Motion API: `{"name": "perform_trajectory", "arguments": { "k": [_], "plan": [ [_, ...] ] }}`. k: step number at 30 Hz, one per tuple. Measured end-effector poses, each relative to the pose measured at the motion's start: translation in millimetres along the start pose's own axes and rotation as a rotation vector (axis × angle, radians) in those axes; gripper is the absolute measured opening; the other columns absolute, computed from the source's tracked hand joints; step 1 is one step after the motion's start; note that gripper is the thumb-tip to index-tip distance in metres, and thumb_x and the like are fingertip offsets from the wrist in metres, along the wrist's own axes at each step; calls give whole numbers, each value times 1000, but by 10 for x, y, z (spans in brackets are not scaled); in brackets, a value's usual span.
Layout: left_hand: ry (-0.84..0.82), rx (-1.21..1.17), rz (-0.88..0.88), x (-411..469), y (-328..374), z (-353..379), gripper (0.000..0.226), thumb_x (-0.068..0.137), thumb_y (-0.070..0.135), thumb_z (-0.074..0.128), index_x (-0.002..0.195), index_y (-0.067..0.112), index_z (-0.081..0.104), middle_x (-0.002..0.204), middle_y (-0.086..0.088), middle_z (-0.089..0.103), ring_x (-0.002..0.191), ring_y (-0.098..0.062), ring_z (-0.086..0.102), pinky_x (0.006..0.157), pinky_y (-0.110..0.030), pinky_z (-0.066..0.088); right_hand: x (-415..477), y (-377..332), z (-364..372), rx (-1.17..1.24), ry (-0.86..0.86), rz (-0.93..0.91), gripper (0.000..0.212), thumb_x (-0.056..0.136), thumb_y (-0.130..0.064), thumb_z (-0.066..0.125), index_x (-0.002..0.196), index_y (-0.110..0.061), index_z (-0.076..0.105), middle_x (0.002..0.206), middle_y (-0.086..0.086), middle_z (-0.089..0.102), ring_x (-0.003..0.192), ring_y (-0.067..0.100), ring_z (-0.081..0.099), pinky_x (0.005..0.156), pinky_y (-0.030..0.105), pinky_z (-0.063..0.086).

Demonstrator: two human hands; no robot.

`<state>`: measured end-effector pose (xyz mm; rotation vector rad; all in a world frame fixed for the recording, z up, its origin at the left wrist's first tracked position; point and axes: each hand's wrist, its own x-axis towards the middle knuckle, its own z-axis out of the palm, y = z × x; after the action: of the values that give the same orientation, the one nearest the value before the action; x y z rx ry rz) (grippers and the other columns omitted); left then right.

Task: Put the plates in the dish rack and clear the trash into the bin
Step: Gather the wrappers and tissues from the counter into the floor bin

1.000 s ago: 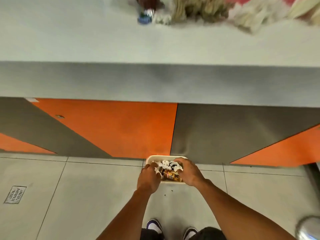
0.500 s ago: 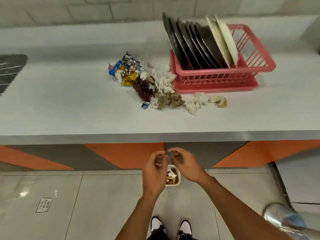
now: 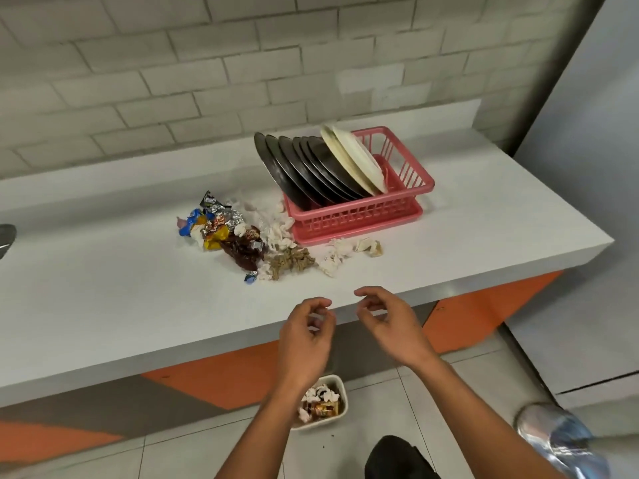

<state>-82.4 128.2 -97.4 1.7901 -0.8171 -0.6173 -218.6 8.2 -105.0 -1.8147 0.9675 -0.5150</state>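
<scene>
Left hand (image 3: 304, 337) and right hand (image 3: 390, 326) are held over the near tabletop (image 3: 121, 288) edge, fingers (image 3: 367, 291) loosely curled, nothing gripped. Plates (image 3: 311, 171) are stood in the dish rack (image 3: 359, 216). The trash pile (image 3: 242, 240) just left is best scooped together, loose tissues included, then lowered into the floor bin (image 3: 320, 424).

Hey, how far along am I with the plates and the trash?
Done: the plates stand in the rack, and some trash lies in the bin on the floor. In hand: nothing; the left hand and right hand hover empty at the counter edge. Left: the trash pile of wrappers and tissues beside the rack.
</scene>
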Motion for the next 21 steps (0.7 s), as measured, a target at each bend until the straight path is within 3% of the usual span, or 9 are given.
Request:
{"name": "perform_trajectory", "arguments": {
  "k": [3,9,14,21],
  "plan": [
    [-74,159,-5,285,-27,134,23,95,30,65,117,37,60,114,14,61,85,-2,64,72,-17,51,263,38,-154,-61,67,2,28,95,-27,69,122,-33,64,112,-12,66,109,2,59,88,23,46],
    [-80,393,-25,878,-93,409,47,95,38,62,139,34,45,142,8,45,89,-4,67,87,-32,55,1003,208,-473,-364,88,16,46,91,-39,70,135,-29,56,137,0,58,127,22,52,102,36,46],
    [-30,561,-79,1170,-190,711,65,94,46,61,149,30,30,157,1,28,99,-20,70,88,-37,55,1633,348,-683,-502,-113,95,61,88,-41,73,142,-30,46,144,3,49,129,27,50,101,41,49],
    [-11,710,-187,1603,-116,984,81,93,46,60,154,32,10,157,-4,22,129,-34,51,97,-44,50,2129,407,-611,-484,-345,69,72,85,-31,80,147,-26,43,147,4,47,129,28,52,109,39,45]
  ]
}}
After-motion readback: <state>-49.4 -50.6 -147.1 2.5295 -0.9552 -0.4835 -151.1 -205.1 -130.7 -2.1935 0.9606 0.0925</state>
